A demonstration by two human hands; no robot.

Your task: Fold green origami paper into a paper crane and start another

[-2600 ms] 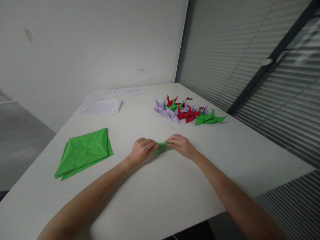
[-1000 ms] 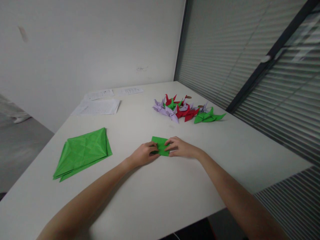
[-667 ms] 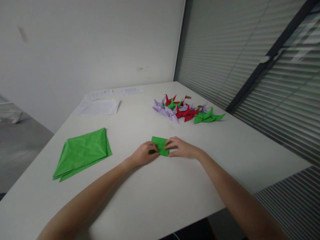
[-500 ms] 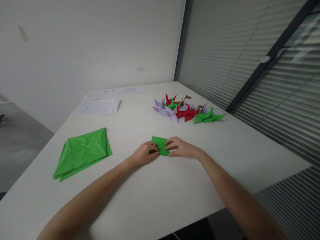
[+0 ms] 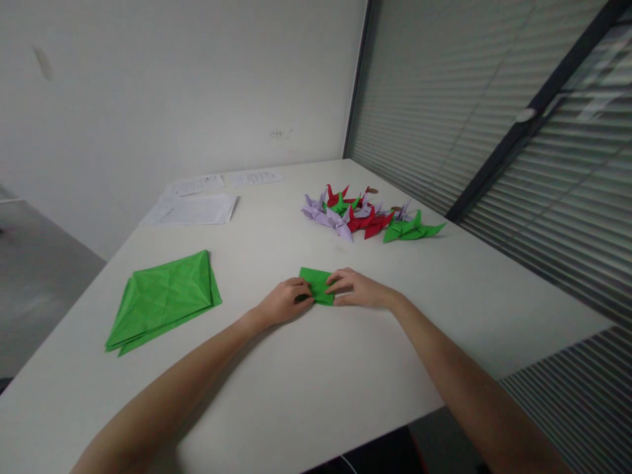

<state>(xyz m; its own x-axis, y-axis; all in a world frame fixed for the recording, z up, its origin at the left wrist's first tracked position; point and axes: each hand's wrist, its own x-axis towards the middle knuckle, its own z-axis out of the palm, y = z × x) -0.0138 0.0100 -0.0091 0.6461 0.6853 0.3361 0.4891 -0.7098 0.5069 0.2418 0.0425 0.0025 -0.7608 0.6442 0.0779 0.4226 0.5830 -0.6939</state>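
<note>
A small folded square of green origami paper (image 5: pixel 318 283) lies flat on the table between my hands. My left hand (image 5: pixel 288 299) pinches its near left edge, thumb and fingers pressed together. My right hand (image 5: pixel 356 288) rests on its right side with the fingers somewhat spread, fingertips touching the paper. To the left lies a stack of larger green paper sheets (image 5: pixel 165 293) with crease lines across the top one.
Beyond my hands sits a cluster of folded paper cranes: green ones (image 5: pixel 412 228), red ones (image 5: pixel 370 222) and lilac ones (image 5: pixel 340 224). Printed sheets (image 5: pixel 200 210) lie at the back left. A wall and a window with blinds (image 5: pixel 474 118) border the white table (image 5: pixel 276 408).
Hands and paper hold almost the same place. The whole view has shifted very slightly.
</note>
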